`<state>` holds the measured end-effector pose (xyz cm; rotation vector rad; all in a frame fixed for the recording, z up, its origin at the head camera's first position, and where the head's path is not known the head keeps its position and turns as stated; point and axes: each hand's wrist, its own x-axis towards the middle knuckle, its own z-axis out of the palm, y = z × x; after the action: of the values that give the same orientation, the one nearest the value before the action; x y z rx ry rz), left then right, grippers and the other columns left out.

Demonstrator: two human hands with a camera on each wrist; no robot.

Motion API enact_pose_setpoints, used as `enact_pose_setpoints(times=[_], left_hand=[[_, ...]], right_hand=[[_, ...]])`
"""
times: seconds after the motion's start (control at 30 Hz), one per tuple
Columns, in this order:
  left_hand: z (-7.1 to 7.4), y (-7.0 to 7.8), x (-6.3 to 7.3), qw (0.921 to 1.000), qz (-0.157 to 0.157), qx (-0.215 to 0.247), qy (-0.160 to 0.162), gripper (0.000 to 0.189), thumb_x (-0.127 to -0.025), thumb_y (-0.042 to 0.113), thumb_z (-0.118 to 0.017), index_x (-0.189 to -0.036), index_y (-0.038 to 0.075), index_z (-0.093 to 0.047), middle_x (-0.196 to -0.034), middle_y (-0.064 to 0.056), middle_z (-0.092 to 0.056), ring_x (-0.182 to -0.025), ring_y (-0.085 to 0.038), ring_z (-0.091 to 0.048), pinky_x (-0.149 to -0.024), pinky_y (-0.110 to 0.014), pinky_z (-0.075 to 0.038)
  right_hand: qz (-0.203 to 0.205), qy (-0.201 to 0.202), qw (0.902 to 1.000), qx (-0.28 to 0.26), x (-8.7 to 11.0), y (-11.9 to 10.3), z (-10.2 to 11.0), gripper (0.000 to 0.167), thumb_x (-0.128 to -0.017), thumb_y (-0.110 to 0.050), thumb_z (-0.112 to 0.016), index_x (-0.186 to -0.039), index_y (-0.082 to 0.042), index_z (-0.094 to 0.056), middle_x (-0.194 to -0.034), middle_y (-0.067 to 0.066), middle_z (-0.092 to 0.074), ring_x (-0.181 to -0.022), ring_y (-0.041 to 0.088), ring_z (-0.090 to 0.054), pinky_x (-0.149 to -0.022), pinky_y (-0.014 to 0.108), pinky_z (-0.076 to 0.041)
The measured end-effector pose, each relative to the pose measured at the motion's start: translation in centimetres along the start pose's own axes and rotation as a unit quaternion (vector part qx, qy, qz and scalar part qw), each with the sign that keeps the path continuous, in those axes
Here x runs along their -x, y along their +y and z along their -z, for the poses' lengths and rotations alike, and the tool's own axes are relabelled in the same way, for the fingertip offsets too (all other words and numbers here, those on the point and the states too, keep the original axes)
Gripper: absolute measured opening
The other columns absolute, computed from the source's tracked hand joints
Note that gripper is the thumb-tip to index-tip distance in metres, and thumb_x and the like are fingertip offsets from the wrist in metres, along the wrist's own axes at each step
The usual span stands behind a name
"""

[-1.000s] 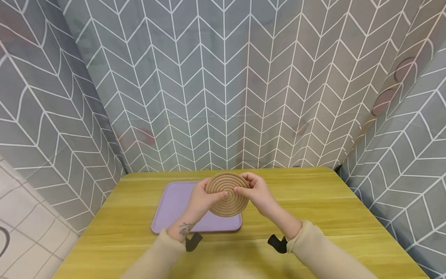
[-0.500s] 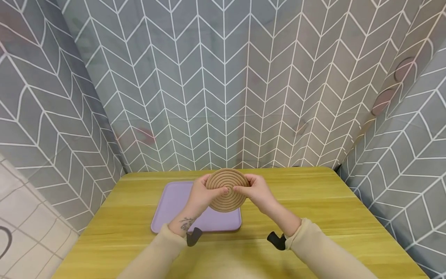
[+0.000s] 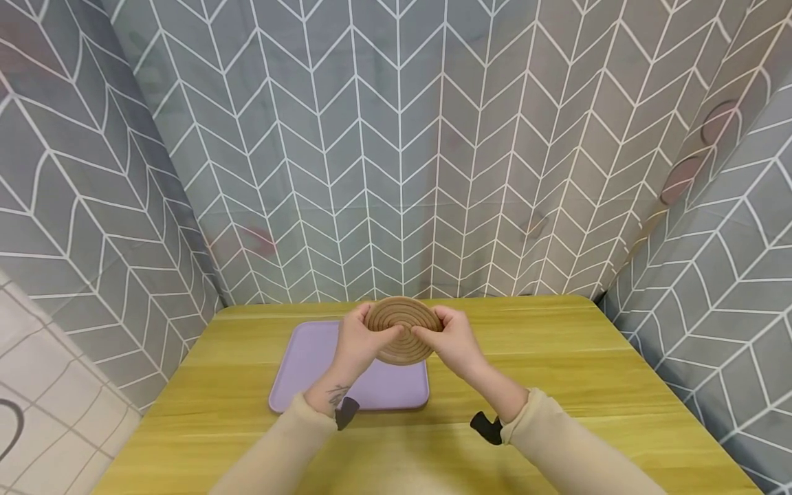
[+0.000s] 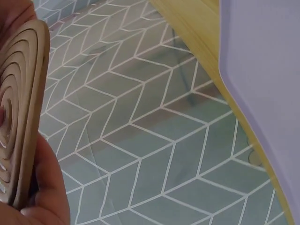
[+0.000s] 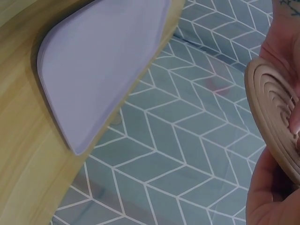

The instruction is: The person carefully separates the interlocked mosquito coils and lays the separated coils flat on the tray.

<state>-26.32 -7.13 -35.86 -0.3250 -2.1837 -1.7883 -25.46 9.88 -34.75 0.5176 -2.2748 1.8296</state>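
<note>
A round brown trivet [image 3: 401, 308] with concentric rings is held up above the table, in the middle of the head view. My left hand [image 3: 359, 342] grips its left side, thumb lying across the front face. On the opposite side my right hand [image 3: 458, 345] grips it the same way, and the two thumbs nearly meet at the centre. Both wrist views catch the trivet [image 4: 28, 108] almost edge-on, its face tilted. Fingers behind it are mostly hidden. A lilac tray [image 3: 309, 357] lies on the table below and behind my left hand.
The wooden table [image 3: 532, 371] extends to both sides of the tray. Grey curtains [image 3: 396, 172] with white zigzag lines stand along its back and sides. Dark bands [image 3: 486, 427] sit at the wrists. White tile-patterned surface [image 3: 49, 399] shows at the lower left.
Both hands have raised the trivet slightly, and it has tilted back so that its face looks flatter. The thumbs stay near its centre. The tray has not moved.
</note>
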Motion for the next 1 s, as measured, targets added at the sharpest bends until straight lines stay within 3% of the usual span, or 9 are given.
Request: enact_pose_setpoints(times=[0.13, 0.27, 0.43, 0.53, 0.67, 0.87, 1.0], left_hand=[[0.0, -0.1, 0.0, 0.9981, -0.030, -0.044, 0.030, 0.034, -0.066, 0.009, -0.080, -0.096, 0.008, -0.064, -0.089, -0.008, -0.064, -0.075, -0.015, -0.060, -0.061, -0.025, -0.052], [0.1, -0.1, -0.1, 0.9940, -0.047, -0.081, 0.057, 0.041, -0.064, 0.010, -0.080, -0.101, 0.008, -0.062, -0.094, -0.006, -0.056, -0.080, -0.017, -0.054, -0.064, -0.025, -0.050], [0.2, -0.2, -0.2, 0.9905, -0.055, -0.106, 0.068, 0.048, -0.064, 0.011, -0.080, -0.107, 0.009, -0.061, -0.095, -0.006, -0.056, -0.080, -0.018, -0.052, -0.063, -0.024, -0.048], [0.3, -0.3, -0.3, 0.9898, -0.061, -0.110, 0.067, 0.047, -0.065, 0.011, -0.080, -0.108, 0.009, -0.061, -0.096, -0.006, -0.057, -0.082, -0.019, -0.052, -0.060, -0.022, -0.048], [0.4, -0.4, -0.3, 0.9904, -0.068, -0.102, 0.064, 0.047, -0.065, 0.010, -0.079, -0.108, 0.008, -0.061, -0.099, -0.007, -0.059, -0.088, -0.019, -0.053, -0.060, -0.021, -0.049], [0.5, -0.4, -0.5, 0.9973, -0.053, -0.041, 0.032, 0.047, -0.065, 0.003, -0.077, -0.109, 0.006, -0.060, -0.102, -0.010, -0.062, -0.095, -0.024, -0.056, -0.076, -0.034, -0.053], [0.7, -0.6, -0.6, 0.9996, -0.028, -0.003, -0.004, 0.048, -0.066, -0.001, -0.077, -0.110, 0.006, -0.060, -0.103, -0.012, -0.063, -0.097, -0.026, -0.057, -0.084, -0.041, -0.052]], right_hand=[[0.011, 0.002, 0.9998, -0.016, 0.2, -0.1, -0.2, 0.015, -0.084, -0.004, -0.062, -0.091, 0.009, -0.064, -0.079, 0.019, -0.065, -0.065, 0.009, -0.060, -0.058, 0.022, -0.051], [0.000, -0.006, 0.9982, -0.059, 0.4, -0.2, -0.2, 0.031, -0.095, -0.013, -0.043, -0.096, 0.012, -0.062, -0.082, 0.020, -0.063, -0.067, 0.010, -0.058, -0.059, 0.024, -0.052], [-0.014, -0.027, 0.9950, -0.095, 0.3, 0.0, -0.3, 0.044, -0.097, -0.016, -0.029, -0.103, 0.014, -0.060, -0.092, 0.025, -0.062, -0.073, 0.009, -0.061, -0.062, 0.026, -0.054], [-0.024, -0.033, 0.9935, -0.106, 0.2, 0.1, -0.4, 0.041, -0.096, -0.014, -0.031, -0.105, 0.015, -0.060, -0.093, 0.023, -0.063, -0.075, 0.009, -0.061, -0.064, 0.027, -0.055], [-0.044, -0.029, 0.9905, -0.127, 0.2, 0.3, -0.5, 0.034, -0.094, -0.010, -0.039, -0.105, 0.016, -0.058, -0.087, 0.007, -0.066, -0.072, 0.007, -0.061, -0.064, 0.025, -0.054], [-0.055, -0.045, 0.9855, -0.154, 0.0, 0.6, -0.7, 0.025, -0.089, 0.000, -0.049, -0.103, 0.020, -0.054, -0.074, -0.008, -0.064, -0.065, 0.005, -0.060, -0.061, 0.021, -0.052], [-0.043, -0.071, 0.9824, -0.167, -0.2, 1.2, -0.5, 0.011, -0.084, 0.006, -0.053, -0.089, 0.003, -0.063, -0.072, -0.008, -0.062, -0.064, 0.004, -0.057, -0.059, 0.018, -0.049]])
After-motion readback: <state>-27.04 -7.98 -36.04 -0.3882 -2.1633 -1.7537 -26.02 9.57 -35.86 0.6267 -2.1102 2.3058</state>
